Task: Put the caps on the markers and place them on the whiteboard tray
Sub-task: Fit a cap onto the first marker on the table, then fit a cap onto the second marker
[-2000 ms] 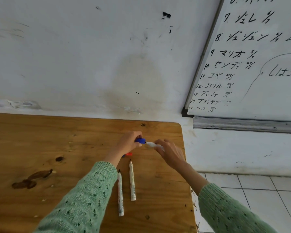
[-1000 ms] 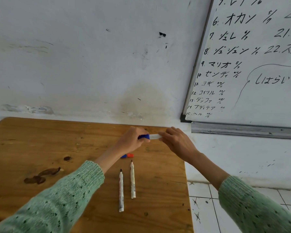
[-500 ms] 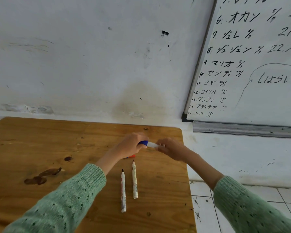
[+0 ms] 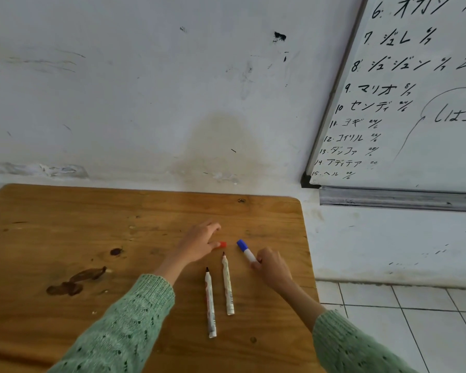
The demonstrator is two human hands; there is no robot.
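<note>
My right hand (image 4: 271, 267) grips a white marker with a blue cap (image 4: 246, 251) on it, low over the wooden table (image 4: 65, 238). My left hand (image 4: 198, 244) rests on the table with its fingertips touching a red cap (image 4: 222, 244). Two uncapped white markers lie side by side nearer to me, one with a dark tip (image 4: 210, 302) and one with a reddish tip (image 4: 228, 285). The metal whiteboard tray (image 4: 398, 199) runs under the whiteboard (image 4: 414, 103) at the right.
The table's right edge ends just right of my right hand, with tiled floor (image 4: 404, 324) below. A white wall (image 4: 145, 90) stands behind the table. Dark stains (image 4: 73, 281) mark the wood at the left.
My hands have come apart. The right one has lowered the blue-capped marker toward me, and the left one has dropped onto the red cap.
</note>
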